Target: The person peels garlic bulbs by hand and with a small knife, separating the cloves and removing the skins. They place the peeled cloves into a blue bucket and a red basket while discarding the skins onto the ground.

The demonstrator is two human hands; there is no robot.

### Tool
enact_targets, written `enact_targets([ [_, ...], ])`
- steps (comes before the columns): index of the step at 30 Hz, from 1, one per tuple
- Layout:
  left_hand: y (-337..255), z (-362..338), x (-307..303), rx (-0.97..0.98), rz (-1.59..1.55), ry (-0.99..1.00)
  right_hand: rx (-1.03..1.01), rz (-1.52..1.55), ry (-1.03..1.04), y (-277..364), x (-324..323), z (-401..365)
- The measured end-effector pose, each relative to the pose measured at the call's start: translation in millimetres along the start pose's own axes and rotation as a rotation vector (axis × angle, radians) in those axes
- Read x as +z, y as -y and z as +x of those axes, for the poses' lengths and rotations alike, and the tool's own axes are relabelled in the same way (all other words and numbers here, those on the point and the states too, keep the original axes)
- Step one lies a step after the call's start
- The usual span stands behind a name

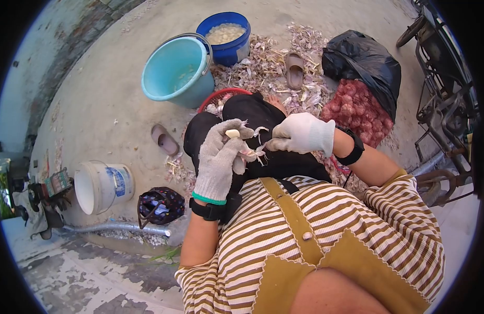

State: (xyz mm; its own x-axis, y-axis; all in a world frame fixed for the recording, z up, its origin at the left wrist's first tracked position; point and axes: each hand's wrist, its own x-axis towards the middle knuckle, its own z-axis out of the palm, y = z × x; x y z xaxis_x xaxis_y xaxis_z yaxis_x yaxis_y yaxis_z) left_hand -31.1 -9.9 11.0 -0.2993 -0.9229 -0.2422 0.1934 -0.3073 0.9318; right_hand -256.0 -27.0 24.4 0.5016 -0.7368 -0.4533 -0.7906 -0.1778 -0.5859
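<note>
- Left hand [219, 152], in a pale knit glove with a green cuff edge, was curled around a peeled garlic clove [232, 134], which sat near the thumb above the lap; papery pink-white skin [252, 154] stuck out from the same grasp.
- Right hand [307, 134], gloved in white, had its fingers bent inward just beside that skin; from my remote view, I could not tell whether the fingertips pinched a shred.
- Beneath the hands I saw black trousers [246, 111] and a brown-and-white striped top [257, 209].
- Just beyond the knees, a red basket [214, 97] showed its rim, with garlic inside, partly hidden by the legs.
- To the right, a red net sack [351, 107] bulged with garlic bulbs, a black plastic bag [365, 63] against its far side.
- To the left lay one slipper [164, 140]; farther left, a dark patterned bag [161, 205] and a white bucket [116, 183] tipped on its side.
- Ahead stood a light blue bucket [168, 81].
- Another slipper [294, 70] lay among scattered peelings [244, 77].
- Farthest out, I made out a dark blue bucket [232, 54] holding pale cloves.
</note>
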Motion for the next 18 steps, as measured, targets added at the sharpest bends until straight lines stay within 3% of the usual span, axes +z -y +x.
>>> enact_targets([
  [1, -1.7, -1.4, 0.8, -0.018, 0.002, 0.009, -0.002, -0.001, -0.002, 0.2, -1.3, 0.2],
  [4, -8.1, -1.8, 3.8, -0.106, 0.081, 0.017, 0.177, 0.520, -0.113, -3.4, -9.3, -0.9],
  [6, -5.7, -1.2, 6.2, -0.095, 0.122, 0.024, 0.066, 0.757, -0.159, -1.4, -15.4, 1.4],
  [7, -4.0, -1.1, 8.5, -0.028, 0.296, 0.008, -0.032, 0.794, -0.188, 1.4, -11.8, 4.2],
  [8, -2.1, -0.6, 9.9, 0.041, 0.468, -0.009, -0.131, 0.829, -0.217, 4.5, -7.0, 6.4],
  [10, 3.4, 3.0, 8.5, 0.145, 0.542, 0.035, -0.165, 0.619, -0.224, 12.6, -3.4, 9.0],
  [12, 3.4, 2.2, 9.8, 0.249, 0.717, 0.010, -0.173, 0.651, -0.249, 9.9, 8.4, 15.0],
  [16, 6.5, 3.5, 10.2, 0.298, 0.775, 0.018, -0.215, 0.600, -0.257, 12.1, 12.3, 14.3],
  [18, 1.6, 1.0, 18.2, 0.154, 0.608, -0.031, -0.244, 0.643, -0.305, 9.3, 10.9, 13.4],
])
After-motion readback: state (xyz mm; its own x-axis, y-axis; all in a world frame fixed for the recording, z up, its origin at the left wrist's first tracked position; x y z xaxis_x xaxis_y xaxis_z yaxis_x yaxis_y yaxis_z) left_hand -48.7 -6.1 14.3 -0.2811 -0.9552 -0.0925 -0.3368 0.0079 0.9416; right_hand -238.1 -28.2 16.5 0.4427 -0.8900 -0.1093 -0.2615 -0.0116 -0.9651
